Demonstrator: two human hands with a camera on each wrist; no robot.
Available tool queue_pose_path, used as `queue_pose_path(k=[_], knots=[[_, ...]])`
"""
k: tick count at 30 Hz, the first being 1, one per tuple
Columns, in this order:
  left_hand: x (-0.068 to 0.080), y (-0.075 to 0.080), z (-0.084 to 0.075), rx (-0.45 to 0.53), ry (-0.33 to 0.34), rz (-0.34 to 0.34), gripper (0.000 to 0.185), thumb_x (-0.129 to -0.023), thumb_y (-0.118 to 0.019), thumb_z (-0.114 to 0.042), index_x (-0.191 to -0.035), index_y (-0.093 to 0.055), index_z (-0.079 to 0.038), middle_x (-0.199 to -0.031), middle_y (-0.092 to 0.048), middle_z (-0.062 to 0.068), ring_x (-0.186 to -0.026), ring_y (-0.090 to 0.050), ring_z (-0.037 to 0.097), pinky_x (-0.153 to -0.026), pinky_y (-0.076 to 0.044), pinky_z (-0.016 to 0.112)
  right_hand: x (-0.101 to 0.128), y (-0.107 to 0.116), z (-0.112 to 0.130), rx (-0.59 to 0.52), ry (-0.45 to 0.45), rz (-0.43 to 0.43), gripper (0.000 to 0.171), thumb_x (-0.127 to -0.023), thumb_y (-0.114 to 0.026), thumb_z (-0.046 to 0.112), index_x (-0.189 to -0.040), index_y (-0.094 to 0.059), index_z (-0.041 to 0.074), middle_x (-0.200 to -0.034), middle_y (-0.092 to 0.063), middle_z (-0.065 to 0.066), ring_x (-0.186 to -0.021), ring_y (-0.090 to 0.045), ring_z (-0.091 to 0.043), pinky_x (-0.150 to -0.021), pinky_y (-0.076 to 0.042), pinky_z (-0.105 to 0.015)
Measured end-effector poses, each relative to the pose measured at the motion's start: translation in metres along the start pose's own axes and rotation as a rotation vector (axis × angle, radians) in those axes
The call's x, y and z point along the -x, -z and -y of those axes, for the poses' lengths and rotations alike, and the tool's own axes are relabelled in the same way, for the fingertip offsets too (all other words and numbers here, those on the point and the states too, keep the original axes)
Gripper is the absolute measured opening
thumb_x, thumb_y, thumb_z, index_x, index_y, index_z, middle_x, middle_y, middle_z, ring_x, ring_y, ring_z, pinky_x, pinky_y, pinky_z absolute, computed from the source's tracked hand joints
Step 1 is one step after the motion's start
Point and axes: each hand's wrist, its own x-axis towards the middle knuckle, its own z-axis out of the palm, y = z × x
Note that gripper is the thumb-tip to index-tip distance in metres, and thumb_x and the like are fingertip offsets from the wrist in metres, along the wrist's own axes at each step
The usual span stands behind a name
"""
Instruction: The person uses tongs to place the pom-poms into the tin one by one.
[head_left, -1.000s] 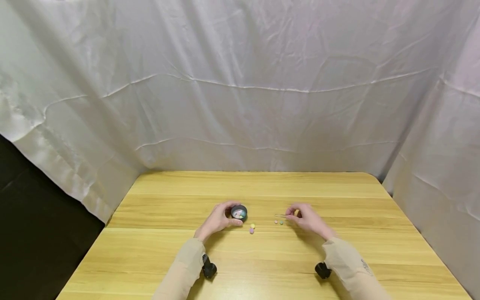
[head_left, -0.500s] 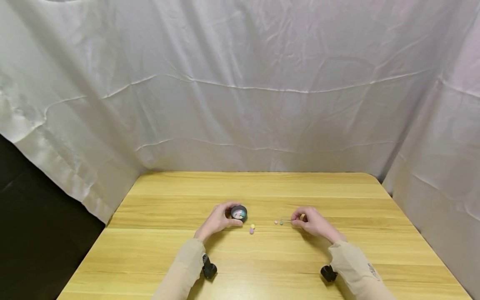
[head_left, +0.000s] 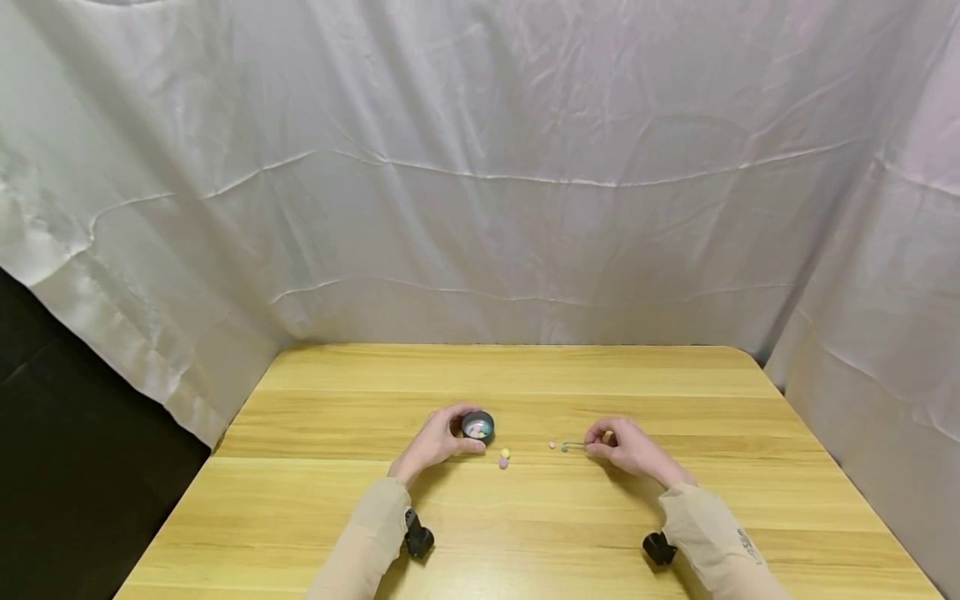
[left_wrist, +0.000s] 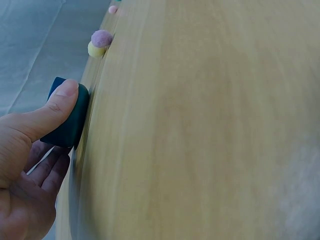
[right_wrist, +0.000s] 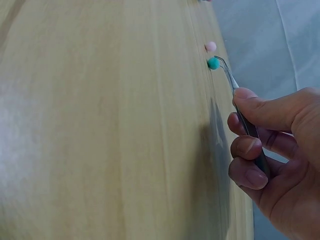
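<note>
In the head view, the left hand (head_left: 435, 437) held the dark bowl (head_left: 490, 431) from its left, thumb along the near side and fingers around the far side. Several small pastel balls (head_left: 476, 431) lay inside the bowl. Just to the near right of the bowl sat a yellow ball (head_left: 505, 453), with a purple ball (head_left: 503, 462) touching it. Farther right of the bowl were a pink ball (head_left: 552, 445) and, just beyond that, a green ball (head_left: 565, 448). The right hand (head_left: 626, 446), well to the right of the bowl, pinched a pair of tweezers (head_left: 576, 443) whose tips pointed toward the bowl and reached the green ball. The wooden table (head_left: 487, 375) stretched beyond the bowl to a pale curtain (head_left: 480, 233).

In the left wrist view, the thumb pressed on the bowl's outer wall, with the other fingers bent behind it.

In the right wrist view, the thumb and curled fingers gripped the tweezers. The bent tips were at the green ball, one to each side; whether they squeezed it or had raised it could not be told.
</note>
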Motion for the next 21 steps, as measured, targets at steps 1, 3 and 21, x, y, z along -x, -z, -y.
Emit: queue_pose_path(k=[1, 3, 21], knots=[[0.0, 0.0001, 0.0, -0.001, 0.0, 0.0, 0.062, -0.081, -0.084, -0.011, -0.136, -0.059, 0.0, -0.131, -0.066, 0.02, -0.119, -0.064, 0.033, -0.105, -0.051, 0.051, 0.0, 0.0, -0.0001, 0.0, -0.001, 0.001, 0.008, -0.092, -0.07, 0.009, -0.093, -0.071, 0.001, -0.084, -0.068, -0.002, -0.064, -0.048, 0.0, -0.059, -0.043, -0.018], [-0.0002, 0.0, 0.0002, -0.004, 0.002, 0.001, 0.062, -0.081, -0.084, -0.011, -0.136, -0.059, 0.0, -0.131, -0.066, 0.019, -0.119, -0.064, 0.033, -0.105, -0.051, 0.05, 0.0003, 0.0, -0.0002, 0.002, -0.006, 0.005, 0.009, -0.092, -0.07, 0.01, -0.093, -0.071, 0.001, -0.084, -0.068, -0.002, -0.064, -0.048, 0.0, -0.06, -0.043, -0.018], [-0.0005, 0.0008, 0.0, -0.014, 0.009, 0.004, 0.062, -0.081, -0.084, -0.012, -0.136, -0.059, -0.001, -0.131, -0.066, 0.019, -0.12, -0.064, 0.032, -0.105, -0.05, 0.05, 0.0013, -0.0009, 0.0, 0.008, -0.016, 0.014, 0.011, -0.095, -0.068, 0.013, -0.09, -0.07, 0.004, -0.083, -0.066, 0.0, -0.064, -0.047, 0.0, -0.059, -0.041, -0.018]])
